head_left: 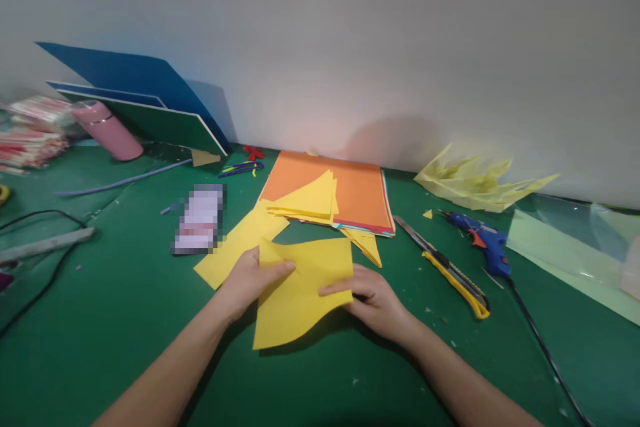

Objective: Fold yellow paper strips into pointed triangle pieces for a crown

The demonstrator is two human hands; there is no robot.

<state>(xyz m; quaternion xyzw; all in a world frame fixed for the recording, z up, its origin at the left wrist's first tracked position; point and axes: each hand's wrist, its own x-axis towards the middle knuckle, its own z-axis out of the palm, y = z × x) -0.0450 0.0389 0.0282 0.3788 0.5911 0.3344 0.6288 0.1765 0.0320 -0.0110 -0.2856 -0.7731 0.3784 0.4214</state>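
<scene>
A sheet of yellow paper [303, 310] is held up off the table between my two hands, slightly curved along its lower edge. My left hand [253, 280] grips its left side, thumb on the front face and the other fingers hidden behind. On the opposite edge my right hand [373, 293] pinches the paper, with a finger lying across its front. Just beyond lie a folded yellow paper triangle [307, 200] on a stack of coloured sheets topped by orange [357, 187], another yellow sheet [235, 247], and a smaller folded yellow piece [367, 245].
To the right lie a yellow utility knife [457, 283] with its blade out, a blue glue gun [483, 237] with a trailing cord, and pale yellow cut paper [470, 180]. A blurred-out phone-like object [201, 219], a pink bottle [110, 130] and leaning boards [145, 120] occupy the left.
</scene>
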